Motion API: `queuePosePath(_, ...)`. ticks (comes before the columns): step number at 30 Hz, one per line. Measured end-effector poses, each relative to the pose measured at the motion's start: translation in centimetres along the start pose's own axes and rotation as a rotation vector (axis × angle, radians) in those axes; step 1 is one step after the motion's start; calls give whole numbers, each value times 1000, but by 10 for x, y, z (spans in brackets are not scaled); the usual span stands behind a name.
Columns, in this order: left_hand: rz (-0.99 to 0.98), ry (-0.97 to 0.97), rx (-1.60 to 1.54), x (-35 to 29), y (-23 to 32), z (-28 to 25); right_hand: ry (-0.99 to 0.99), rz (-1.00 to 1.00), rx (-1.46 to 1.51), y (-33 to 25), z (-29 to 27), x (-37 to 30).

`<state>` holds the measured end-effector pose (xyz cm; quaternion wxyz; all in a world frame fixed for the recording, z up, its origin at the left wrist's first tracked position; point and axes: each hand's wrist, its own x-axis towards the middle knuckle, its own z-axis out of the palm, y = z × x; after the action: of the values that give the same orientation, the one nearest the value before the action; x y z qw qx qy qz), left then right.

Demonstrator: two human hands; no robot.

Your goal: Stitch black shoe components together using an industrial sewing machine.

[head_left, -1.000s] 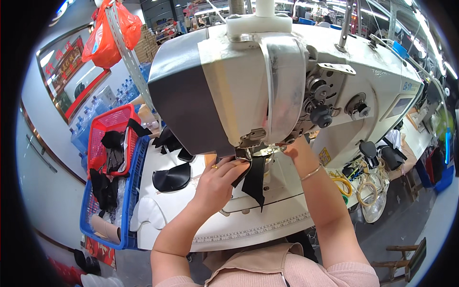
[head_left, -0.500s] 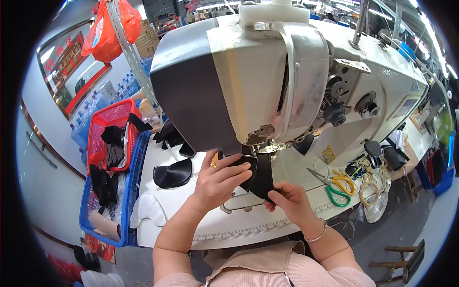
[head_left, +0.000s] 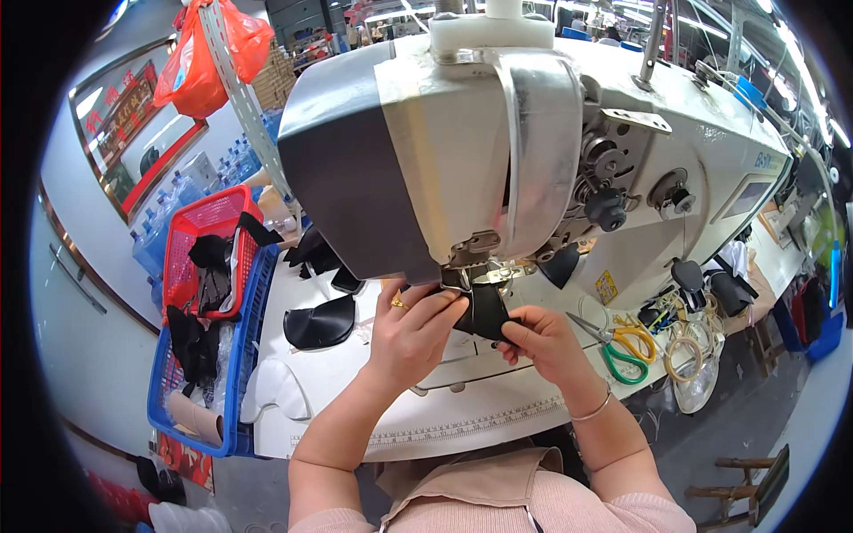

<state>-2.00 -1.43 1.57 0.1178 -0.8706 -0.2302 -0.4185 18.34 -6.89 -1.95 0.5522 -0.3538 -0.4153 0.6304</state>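
A black leather-like piece (head_left: 481, 313) lies under the presser foot (head_left: 462, 282) of a white sewing machine (head_left: 475, 133). My left hand (head_left: 413, 330) is at the piece's left side, fingers bent and pressed together on it close to the foot. The left fingertips partly cover the piece. At its lower right edge, my right hand (head_left: 540, 341) pinches the piece between thumb and fingers. Left of my left hand, another curved black piece (head_left: 320, 322) rests on the white table (head_left: 418, 417).
Green- and yellow-handled scissors (head_left: 626, 351) lie on the right beside rolls of tape (head_left: 684, 359). At left, a red basket (head_left: 178, 233) and a blue crate (head_left: 233, 426) hold black pieces. A white cut piece (head_left: 274, 391) lies near the crate.
The black piece has turned and its lower end has swung up, towards the machine. My right hand has moved up with it. My left fingers have bent more and drawn closer together.
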Motion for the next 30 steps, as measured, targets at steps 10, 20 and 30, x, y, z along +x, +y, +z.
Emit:
queuePosePath(10, 78, 61, -162, -2, -7, 2, 30, -58, -146, -7, 0, -7)
queuePosePath(20, 144, 117, -30, 0, -6, 5, -2, -23, -90, -12, -3, 2)
queuePosePath(30, 122, 141, -1, 4, -14, 11, 12, -30, 29, -20, -4, 14)
